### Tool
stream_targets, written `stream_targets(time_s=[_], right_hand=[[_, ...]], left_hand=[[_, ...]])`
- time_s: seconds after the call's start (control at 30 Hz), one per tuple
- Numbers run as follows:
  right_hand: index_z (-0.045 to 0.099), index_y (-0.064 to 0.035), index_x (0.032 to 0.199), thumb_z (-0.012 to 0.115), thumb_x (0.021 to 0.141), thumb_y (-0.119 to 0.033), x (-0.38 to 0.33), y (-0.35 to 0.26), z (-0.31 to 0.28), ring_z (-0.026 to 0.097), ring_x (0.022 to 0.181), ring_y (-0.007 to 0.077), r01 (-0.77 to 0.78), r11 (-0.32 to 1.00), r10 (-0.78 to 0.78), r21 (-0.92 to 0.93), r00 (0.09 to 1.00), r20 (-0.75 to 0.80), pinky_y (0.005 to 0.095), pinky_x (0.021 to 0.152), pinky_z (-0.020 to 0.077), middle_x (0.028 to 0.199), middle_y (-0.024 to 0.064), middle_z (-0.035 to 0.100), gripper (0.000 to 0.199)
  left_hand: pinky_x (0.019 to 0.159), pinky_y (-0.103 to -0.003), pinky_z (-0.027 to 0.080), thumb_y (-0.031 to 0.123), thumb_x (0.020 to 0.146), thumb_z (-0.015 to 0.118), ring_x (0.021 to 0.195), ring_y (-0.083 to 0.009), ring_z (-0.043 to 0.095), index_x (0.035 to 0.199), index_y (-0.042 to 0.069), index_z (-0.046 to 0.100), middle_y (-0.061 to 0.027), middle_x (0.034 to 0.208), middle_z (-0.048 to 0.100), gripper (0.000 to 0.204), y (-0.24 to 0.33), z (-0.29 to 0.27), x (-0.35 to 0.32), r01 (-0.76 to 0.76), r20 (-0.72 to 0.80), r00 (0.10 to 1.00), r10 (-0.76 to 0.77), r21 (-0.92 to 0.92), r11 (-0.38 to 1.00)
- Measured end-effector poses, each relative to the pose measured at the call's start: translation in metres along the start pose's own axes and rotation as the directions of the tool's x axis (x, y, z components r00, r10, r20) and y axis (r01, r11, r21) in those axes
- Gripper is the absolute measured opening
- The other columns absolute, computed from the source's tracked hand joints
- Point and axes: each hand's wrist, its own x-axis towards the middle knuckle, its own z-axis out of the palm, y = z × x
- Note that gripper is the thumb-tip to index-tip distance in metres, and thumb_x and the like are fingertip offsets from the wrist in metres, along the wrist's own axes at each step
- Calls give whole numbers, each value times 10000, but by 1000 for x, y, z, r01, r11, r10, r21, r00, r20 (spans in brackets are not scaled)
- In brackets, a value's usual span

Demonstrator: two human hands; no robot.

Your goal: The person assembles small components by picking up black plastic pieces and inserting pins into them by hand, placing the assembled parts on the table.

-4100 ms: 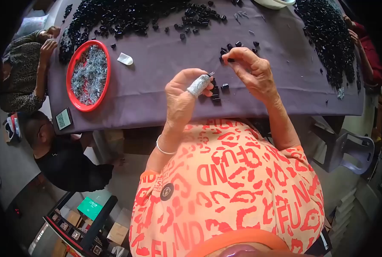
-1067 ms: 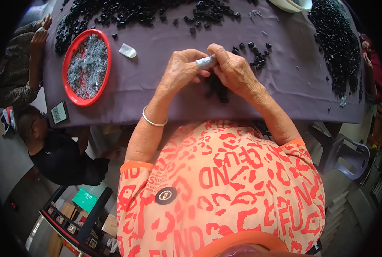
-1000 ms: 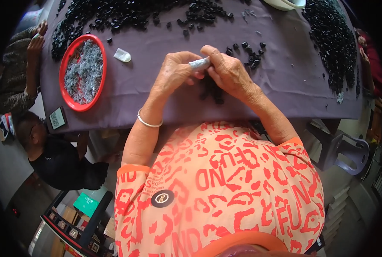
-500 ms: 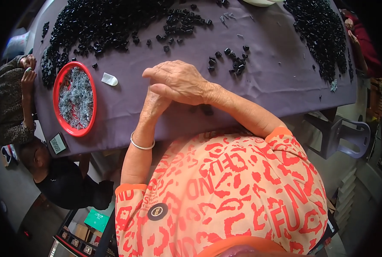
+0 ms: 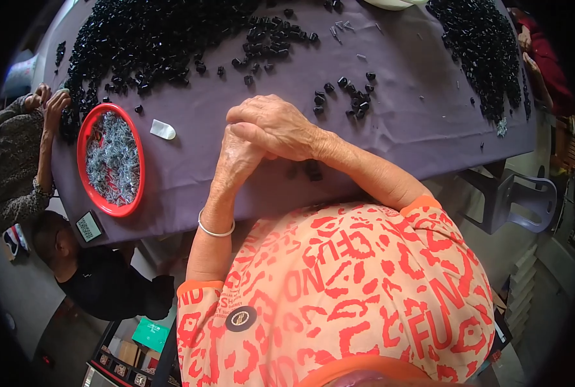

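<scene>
My right hand [image 5: 279, 126] lies over my left hand [image 5: 241, 149] above the near part of the table, its fingers wrapped round the left one. Most of my left hand's fingers are hidden underneath, so whether it holds anything does not show. A pale bangle [image 5: 216, 233] circles my left wrist. Just beyond my hands is a small cluster of short black plastic caps [image 5: 360, 101]. To their left lie a small white finger-shaped sleeve [image 5: 163, 129] and a red oval tray [image 5: 140, 187] heaped with small silvery metal pieces [image 5: 112, 161]. A few dark pieces [image 5: 313, 170] sit near my right wrist.
A big heap of black caps [image 5: 145, 39] covers the far left of the purple-grey tablecloth [image 5: 416, 129]; another dark heap [image 5: 478, 58] lies far right. A card with a printed square code [image 5: 89, 226] sits at the left edge. People sit at both sides. A grey plastic chair [image 5: 526, 200] stands right.
My clasped hands have shifted slightly right, and the right fingers have folded closer round the left hand. The view has moved a little; the things on the table look undisturbed.
</scene>
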Motion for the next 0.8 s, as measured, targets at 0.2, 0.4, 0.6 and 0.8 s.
stream_targets(time_s=[0.2,0.4,0.6,0.8], right_hand=[[570,-28,1004,422,906,-269,2,0,-4,537,998,285,-21,1000,20,17,997,75,398,894,383,1015,135,594,299],[585,-67,1053,413,904,-380,3,-1,2,529,1101,261,96,973,-99,-208,995,-5,405,993,343,1101,89,603,387],[597,-102,1062,404,900,-445,2,6,5,520,1144,245,39,977,-44,-210,999,-18,402,1032,302,1091,66,622,425],[610,-87,1031,477,874,-394,1,9,5,528,1127,254,20,993,-28,-113,998,-65,394,1023,312,1058,83,630,369]], left_hand=[[639,-329,491,180,765,639,718,-203,634,898,-19,592,-114,771,640,243,21,2,-3,165,-25,985,-169,-109,980],[704,-330,479,80,678,719,879,-216,561,934,-13,567,-119,927,580,311,0,4,-2,-333,-124,928,351,144,932],[678,-345,482,68,689,696,799,-204,578,910,-13,571,-102,815,605,266,5,8,-2,-183,-175,968,179,-9,983],[539,-257,499,141,770,664,647,-149,632,831,-9,608,-60,704,650,171,8,10,-2,-62,-134,990,45,-118,991]])
